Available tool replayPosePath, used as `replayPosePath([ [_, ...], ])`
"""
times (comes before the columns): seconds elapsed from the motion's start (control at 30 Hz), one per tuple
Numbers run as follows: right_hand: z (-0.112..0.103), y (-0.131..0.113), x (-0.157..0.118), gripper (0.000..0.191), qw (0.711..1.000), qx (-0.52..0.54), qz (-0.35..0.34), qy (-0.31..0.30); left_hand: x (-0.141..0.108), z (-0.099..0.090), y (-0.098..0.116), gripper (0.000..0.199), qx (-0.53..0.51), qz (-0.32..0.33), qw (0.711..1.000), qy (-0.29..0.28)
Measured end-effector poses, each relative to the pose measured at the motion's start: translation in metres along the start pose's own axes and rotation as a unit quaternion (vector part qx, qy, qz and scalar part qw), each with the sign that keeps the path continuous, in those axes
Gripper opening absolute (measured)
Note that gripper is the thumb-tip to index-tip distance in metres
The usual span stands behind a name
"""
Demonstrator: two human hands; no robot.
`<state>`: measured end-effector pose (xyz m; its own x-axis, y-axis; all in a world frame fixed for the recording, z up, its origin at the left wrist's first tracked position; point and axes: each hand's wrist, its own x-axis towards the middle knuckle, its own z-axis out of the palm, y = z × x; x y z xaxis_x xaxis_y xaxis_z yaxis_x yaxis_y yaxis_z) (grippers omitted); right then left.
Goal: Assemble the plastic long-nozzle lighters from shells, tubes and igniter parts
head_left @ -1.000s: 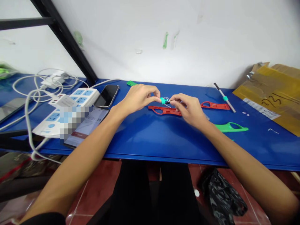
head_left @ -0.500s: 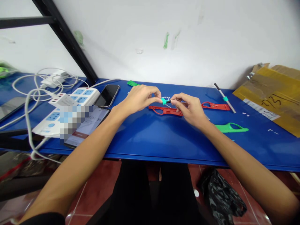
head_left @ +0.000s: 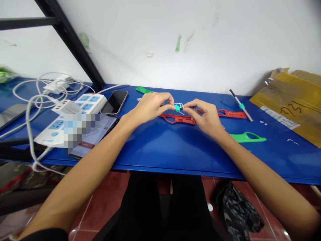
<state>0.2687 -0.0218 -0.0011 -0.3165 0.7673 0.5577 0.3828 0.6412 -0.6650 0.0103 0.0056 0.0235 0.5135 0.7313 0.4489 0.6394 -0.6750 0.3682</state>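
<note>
On the reddish tiled floor (head_left: 107, 201), a crumpled black bag (head_left: 240, 207) is seen below the front edge of the blue bench (head_left: 160, 150). Near this front edge, toward the left, a phone with a lit screen (head_left: 100, 129) is placed, and it is partly covered by blurred squares. Beside it, a white power strip (head_left: 94, 99) is laid at a slant. Toward the right, behind the front edge, a green handle-shaped part (head_left: 240, 138) is laid, partly hidden by the right forearm.

Farther in, a red part (head_left: 177, 119) with a loop is laid behind the middle of the bench. Above it, a small teal piece (head_left: 178, 107) with white wires (head_left: 179, 104) is held between the hands. The teal piece is pinched by the left hand (head_left: 152, 106); by the right hand (head_left: 203, 115), its dark end is pinched, but the exact grip cannot be told. To the right, a second red part (head_left: 235, 114) is partly covered by this hand.

Near the rear edge, a green piece (head_left: 144, 90) is seen behind the left hand. At the right rear corner, a taped cardboard box (head_left: 283, 97) is placed.
</note>
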Motion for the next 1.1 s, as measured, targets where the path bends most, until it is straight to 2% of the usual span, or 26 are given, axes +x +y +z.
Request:
replayPosePath([
  [0.23, -0.0022, -0.0002, 0.0002, 0.018, 0.999, -0.034, -0.019, -0.005, -0.0010, -0.0018, 0.0030, 0.021, 0.017, 0.011, 1.000, 0.003],
  [0.5, -0.0035, -0.0002, -0.0032, 0.021, 0.999, -0.016, 0.020, -0.031, -0.0018, -0.0013, 0.0017, 0.023, 0.043, 0.031, 0.999, 0.000],
  [0.67, -0.0018, -0.0008, -0.0029, 0.013, 0.999, -0.029, -0.012, -0.023, -0.0019, -0.0014, 0.0019, 0.020, 0.035, 0.024, 0.999, -0.006],
  [0.87, -0.0014, -0.0012, -0.0036, 0.016, 0.999, -0.019, -0.022, -0.024, -0.0015, 0.0027, 0.0001, 0.019, -0.021, 0.035, 0.999, 0.012],
  [1.03, -0.0009, -0.0018, -0.0045, 0.016, 0.992, -0.097, -0.079, 0.016, -0.0020, 0.0074, -0.0037, 0.022, -0.053, 0.038, 0.998, 0.025],
  [1.1, -0.0013, -0.0022, -0.0046, 0.017, 0.990, -0.112, -0.085, 0.012, -0.0024, 0.0077, -0.0041, 0.023, -0.047, 0.034, 0.998, 0.033],
])
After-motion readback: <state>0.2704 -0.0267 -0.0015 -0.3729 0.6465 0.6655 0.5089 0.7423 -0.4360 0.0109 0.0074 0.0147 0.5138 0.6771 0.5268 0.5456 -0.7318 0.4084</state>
